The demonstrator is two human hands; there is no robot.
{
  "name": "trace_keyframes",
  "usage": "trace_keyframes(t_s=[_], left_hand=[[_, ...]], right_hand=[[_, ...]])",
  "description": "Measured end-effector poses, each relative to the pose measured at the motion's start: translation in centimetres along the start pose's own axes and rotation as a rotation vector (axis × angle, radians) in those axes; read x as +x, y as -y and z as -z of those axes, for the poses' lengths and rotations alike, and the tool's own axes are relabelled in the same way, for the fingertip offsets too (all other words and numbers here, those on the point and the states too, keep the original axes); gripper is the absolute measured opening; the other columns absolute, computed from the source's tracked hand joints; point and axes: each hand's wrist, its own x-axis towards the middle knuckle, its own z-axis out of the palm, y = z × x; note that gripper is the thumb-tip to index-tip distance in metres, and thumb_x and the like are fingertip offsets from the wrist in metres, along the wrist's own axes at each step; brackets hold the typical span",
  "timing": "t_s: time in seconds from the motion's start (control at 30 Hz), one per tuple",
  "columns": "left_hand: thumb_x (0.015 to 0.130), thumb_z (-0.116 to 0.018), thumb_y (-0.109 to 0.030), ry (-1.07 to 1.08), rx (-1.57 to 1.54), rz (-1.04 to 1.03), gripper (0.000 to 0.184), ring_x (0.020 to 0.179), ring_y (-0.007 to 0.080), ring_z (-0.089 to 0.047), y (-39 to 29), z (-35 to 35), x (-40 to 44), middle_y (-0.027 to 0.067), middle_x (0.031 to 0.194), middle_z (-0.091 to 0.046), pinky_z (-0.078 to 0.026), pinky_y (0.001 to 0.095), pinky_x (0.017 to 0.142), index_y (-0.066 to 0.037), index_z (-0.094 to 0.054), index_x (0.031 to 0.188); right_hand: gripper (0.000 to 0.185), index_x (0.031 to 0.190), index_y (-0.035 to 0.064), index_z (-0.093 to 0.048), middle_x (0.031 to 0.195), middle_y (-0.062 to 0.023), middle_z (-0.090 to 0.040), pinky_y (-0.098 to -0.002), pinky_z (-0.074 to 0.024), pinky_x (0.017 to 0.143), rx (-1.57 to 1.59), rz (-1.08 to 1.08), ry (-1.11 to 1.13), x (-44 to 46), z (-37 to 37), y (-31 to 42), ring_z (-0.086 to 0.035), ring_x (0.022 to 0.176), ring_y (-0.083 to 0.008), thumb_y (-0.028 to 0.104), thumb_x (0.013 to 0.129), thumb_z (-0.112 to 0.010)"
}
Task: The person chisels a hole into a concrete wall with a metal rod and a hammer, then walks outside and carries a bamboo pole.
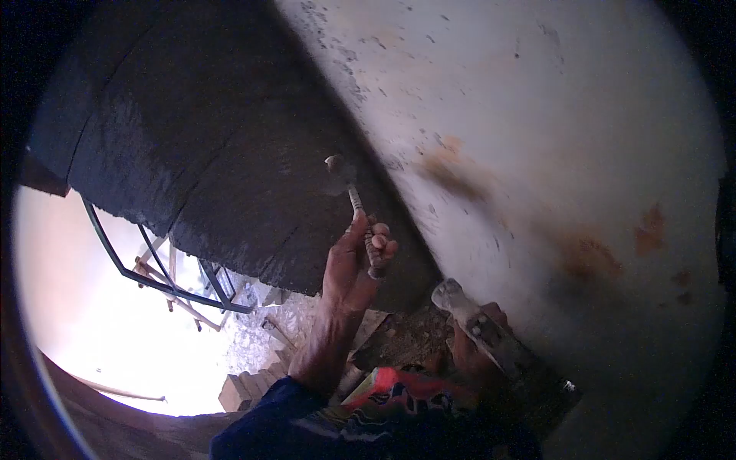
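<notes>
My left hand (356, 257) is closed around a slim, ribbed rod-like tool (355, 198) in the middle of the view. The tool points up at a dark grey, rough-coated surface (230, 100). A small pale tip shows at its far end, with a blurred patch below it, so its kind is unclear. Lower right, my right hand (468, 349) is partly hidden behind a dirt-covered tool (479, 326) that it grips. That one has a pale rounded end and runs into a broad dark part in shadow. Its exact kind cannot be made out.
A pale wall (575, 115) with orange-brown stains meets the dark surface along a slanting edge. Lower left, a dark metal frame (169, 287) stands in bright light. Blocks (249, 387) and rubble (402, 341) lie below my arms.
</notes>
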Motion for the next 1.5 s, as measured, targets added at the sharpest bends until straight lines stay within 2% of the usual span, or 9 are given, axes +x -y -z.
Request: trace_keyframes(t_s=[0.1,0.2,0.3,0.47,0.9,1.0,1.2,1.37,1.5], left_hand=[[0.094,-0.045,-0.021,0.021,0.038,-0.009,0.017,0.061,0.0151,-0.056,0.1,-0.1,-0.2,0.0091,0.079,-0.054,-0.05,0.0333,0.066,-0.004,-0.047,0.095],[0.094,-0.045,-0.022,-0.046,0.187,-0.086,0.017,0.063,0.0154,-0.056,0.3,-0.4,-0.8,0.0092,0.079,-0.054,-0.048,0.0343,0.069,-0.005,-0.047,0.095],[0.094,-0.045,-0.021,-0.061,0.243,-0.088,0.016,0.062,0.015,-0.055,-0.1,-0.3,-0.9,0.0098,0.08,-0.055,-0.047,0.0341,0.068,-0.005,-0.047,0.097],[0.094,-0.045,-0.02,0.013,0.156,-0.014,0.015,0.061,0.0156,-0.056,-0.8,1.1,-0.3,0.0107,0.08,-0.057,-0.047,0.035,0.066,-0.005,-0.047,0.098],[0.094,-0.045,-0.021,-0.024,0.137,-0.057,0.014,0.059,0.0152,-0.057,-0.9,1.1,-0.4,0.0109,0.08,-0.057,-0.048,0.0347,0.063,-0.007,-0.048,0.095],[0.094,-0.045,-0.021,-0.045,0.208,-0.059,0.015,0.059,0.0152,-0.057,-1.3,1.1,-0.5,0.0112,0.08,-0.057,-0.049,0.0345,0.061,-0.006,-0.048,0.096],[0.094,-0.044,-0.022,0.06,0.098,0.035,0.017,0.059,0.0147,-0.057,-1.5,1.2,-0.3,0.011,0.08,-0.058,-0.05,0.0345,0.062,-0.005,-0.047,0.097],[0.094,-0.044,-0.024,0.064,0.086,0.025,0.02,0.06,0.015,-0.058,-1.6,0.8,-0.4,0.011,0.08,-0.058,-0.05,0.0337,0.062,-0.005,-0.047,0.098],[0.095,-0.044,-0.025,0.076,0.081,0.013,0.02,0.06,0.0152,-0.057,-1.7,0.8,-0.4,0.0105,0.079,-0.057,-0.049,0.0335,0.061,-0.005,-0.047,0.096]], right_hand=[[0.02,0.078,0.0009,-0.051,0.073,-0.0138,-0.051,-0.0355,-0.0401,0.054,-0.1,0.108,-0.046,-0.7,0.0,-0.4,-0.052,0.063,-0.0273,0.017,0.081,-0.063],[0.02,0.078,0.002,-0.049,0.074,-0.0139,-0.051,-0.034,-0.0401,0.054,0.249,0.053,-0.198,-0.9,-1.4,-0.8,-0.052,0.062,-0.0253,0.017,0.081,-0.062],[0.018,0.08,0.0026,-0.049,0.074,-0.0136,-0.052,-0.0342,-0.0416,0.055,0.858,0.172,-0.364,-1.7,-3.5,-2.2,-0.052,0.062,-0.0242,0.015,0.08,-0.062],[0.017,0.082,0.0024,-0.049,0.073,-0.0138,-0.052,-0.0346,-0.042,0.056,0.464,0.094,-0.189,-1.2,-2.0,-0.5,-0.053,0.062,-0.0252,0.013,0.079,-0.063],[0.02,0.085,0.0018,-0.049,0.07,-0.0143,-0.053,-0.0359,-0.0426,0.057,0.187,-0.083,-0.057,-0.6,-0.9,3.3,-0.055,0.063,-0.0279,0.008,0.076,-0.065],[0.019,0.084,0.0016,-0.048,0.071,-0.015,-0.053,-0.0361,-0.0422,0.057,0.422,0.06,-0.202,-1.2,-2.2,1.5,-0.055,0.063,-0.0287,0.007,0.077,-0.065],[0.02,0.082,0.0011,-0.048,0.074,-0.0155,-0.053,-0.0367,-0.042,0.058,0.265,0.065,-0.064,-1.2,-1.5,1.1,-0.054,0.064,-0.0284,0.005,0.076,-0.066],[0.019,0.08,0.0022,-0.05,0.075,-0.015,-0.054,-0.0358,-0.0417,0.057,0.55,0.13,-0.373,-4.6,-5.6,-3.4,-0.055,0.064,-0.0275,0.006,0.074,-0.067],[0.017,0.079,0.0025,-0.05,0.073,-0.0138,-0.054,-0.0353,-0.0415,0.055,0.604,0.283,-0.361,-2.6,-5.0,-1.7,-0.054,0.064,-0.0258,0.008,0.074,-0.066]])
